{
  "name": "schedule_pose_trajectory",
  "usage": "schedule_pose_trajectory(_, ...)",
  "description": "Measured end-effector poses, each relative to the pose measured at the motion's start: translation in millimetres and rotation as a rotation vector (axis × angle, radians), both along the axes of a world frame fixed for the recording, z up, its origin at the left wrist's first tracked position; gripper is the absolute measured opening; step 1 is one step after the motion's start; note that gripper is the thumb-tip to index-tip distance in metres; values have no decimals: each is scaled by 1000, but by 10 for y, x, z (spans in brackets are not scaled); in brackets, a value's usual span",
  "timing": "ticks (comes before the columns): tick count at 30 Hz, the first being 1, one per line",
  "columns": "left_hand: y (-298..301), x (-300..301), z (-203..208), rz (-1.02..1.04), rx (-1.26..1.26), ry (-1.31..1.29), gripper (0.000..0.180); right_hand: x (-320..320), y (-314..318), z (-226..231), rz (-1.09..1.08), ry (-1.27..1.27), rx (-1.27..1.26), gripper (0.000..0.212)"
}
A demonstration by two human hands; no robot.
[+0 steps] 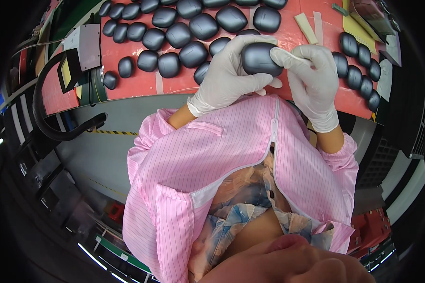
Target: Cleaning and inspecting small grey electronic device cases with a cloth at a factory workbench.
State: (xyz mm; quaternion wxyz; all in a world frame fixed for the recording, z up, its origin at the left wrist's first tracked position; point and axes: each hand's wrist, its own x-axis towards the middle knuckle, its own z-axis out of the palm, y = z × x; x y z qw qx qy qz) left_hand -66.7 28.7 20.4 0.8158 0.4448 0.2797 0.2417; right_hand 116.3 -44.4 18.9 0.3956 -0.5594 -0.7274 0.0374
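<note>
A glossy dark grey earbud case with rounded corners is held up over the near edge of the red mat. My left hand, in a white glove, is closed round its left side and underside. Also gloved, my right hand pinches a thin white swab stick between thumb and fingers, beside the case's upper right edge. One right fingertip overlaps that edge, and the swab's tip is hidden. Matching cases lie in rows beyond my left hand, the nearest being a case just to its left.
The red mat covers the bench. More cases stand in two rows at the right. A pale foam strip lies at the back, near a yellow sheet. At the left are a grey box and a black flexible hose.
</note>
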Motion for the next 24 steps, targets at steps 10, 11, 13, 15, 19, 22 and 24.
schedule_pose_trajectory(10,-33,31,56,-83,26,-49,58,120,-54,-245,-75,111,-54,32)
schedule_pose_trajectory(11,-10,49,79,-73,44,-37,59,138,-88,-292,-76,113,-50,32)
schedule_pose_trajectory(13,-7,80,82,-68,13,-29,60,202,-166,-359,-58,46,-290,29)
schedule_pose_trajectory(15,-6,96,78,-63,-23,-21,60,264,-170,-287,-99,33,-251,29)
schedule_pose_trajectory(19,-4,157,53,-18,52,-29,61,872,-187,-240,-345,154,-53,28)
schedule_pose_trajectory(22,0,206,85,1,79,-38,63,1537,-229,-85,-685,159,-188,33)
schedule_pose_trajectory(24,9,253,95,-15,71,-53,63,1952,-194,-186,-755,140,-142,36)
